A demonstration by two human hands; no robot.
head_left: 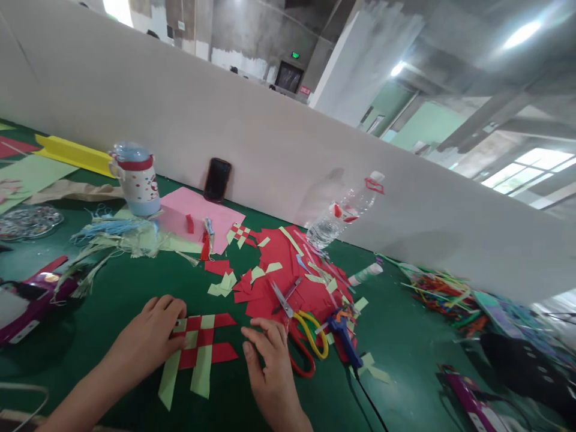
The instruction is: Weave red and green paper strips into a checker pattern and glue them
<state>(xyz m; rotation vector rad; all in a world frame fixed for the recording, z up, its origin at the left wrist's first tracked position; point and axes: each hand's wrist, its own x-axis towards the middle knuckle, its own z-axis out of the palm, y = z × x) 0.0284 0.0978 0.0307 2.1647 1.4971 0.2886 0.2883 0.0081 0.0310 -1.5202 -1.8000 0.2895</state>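
Observation:
A red and pale green woven paper piece lies on the green table, its strip ends sticking out right and downward. My left hand rests on its upper left edge, fingers bent and pressed together on the paper. Just right of the red strip ends is my right hand, fingers apart and holding nothing. Beside it lie red-handled scissors and yellow-handled scissors, partly on a pile of red paper.
Behind stand a cup, a phone and a tilted plastic bottle near the partition. A blue glue gun with a cord lies right of the scissors. Pink paper and tassels are at left.

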